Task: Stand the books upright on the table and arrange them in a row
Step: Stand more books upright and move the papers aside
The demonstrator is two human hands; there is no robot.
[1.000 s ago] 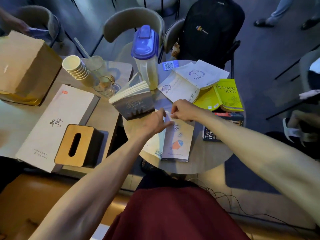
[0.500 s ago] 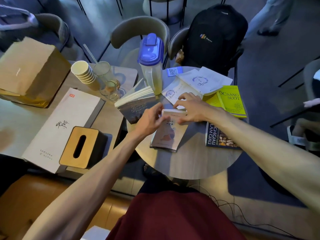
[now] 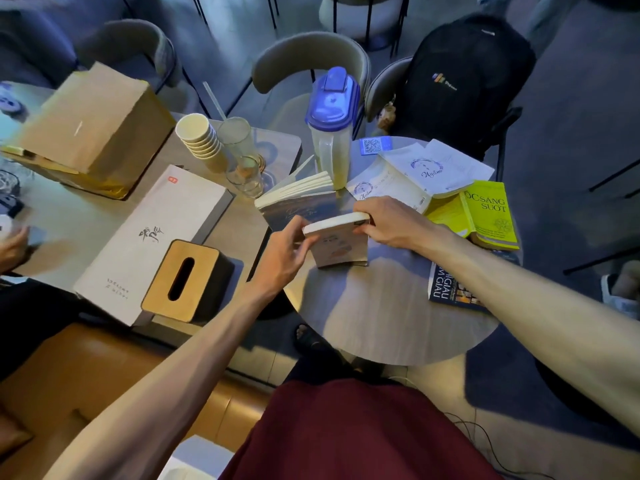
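Pale book [image 3: 341, 244]: half a second ago it lay flat under both hands; now it is tipped up on its lower edge, cover facing the camera and top edge leaning slightly away.
Left hand [image 3: 289, 252]: holds the book's left edge near the top corner, with the thumb on the cover side and the fingers curled behind.
Right hand [image 3: 391, 225]: grips the top right corner, fingers wrapped over the page edge.
Book and grip: it sits between the two hands, clamped at both upper corners; its bottom edge appears to rest on the table.
Round table [image 3: 381, 327]: the book stands near the middle, towards the far side.
Dark book [image 3: 298, 202]: stands just behind the left hand with its pages fanned open, close to the pale book; whether they touch I cannot tell.
Yellow book [image 3: 488, 213]: lies flat to the right, beyond the right wrist.
Blue book [image 3: 445, 285]: lies flat at the right rim, partly hidden under the right forearm.
White booklets [image 3: 429, 168]: overlap each other at the far side, one over the yellow book's corner.
Blue-lidded pitcher [image 3: 330, 133]: upright behind the dark book.
Neighbouring table: a wooden-faced tissue box [image 3: 188, 282] stands on a long white box [image 3: 149, 233]; beyond them are stacked paper cups [image 3: 199, 140], glasses [image 3: 242, 161] and a cardboard box [image 3: 93, 123].
Black backpack [image 3: 464, 81]: on a chair past the round table.
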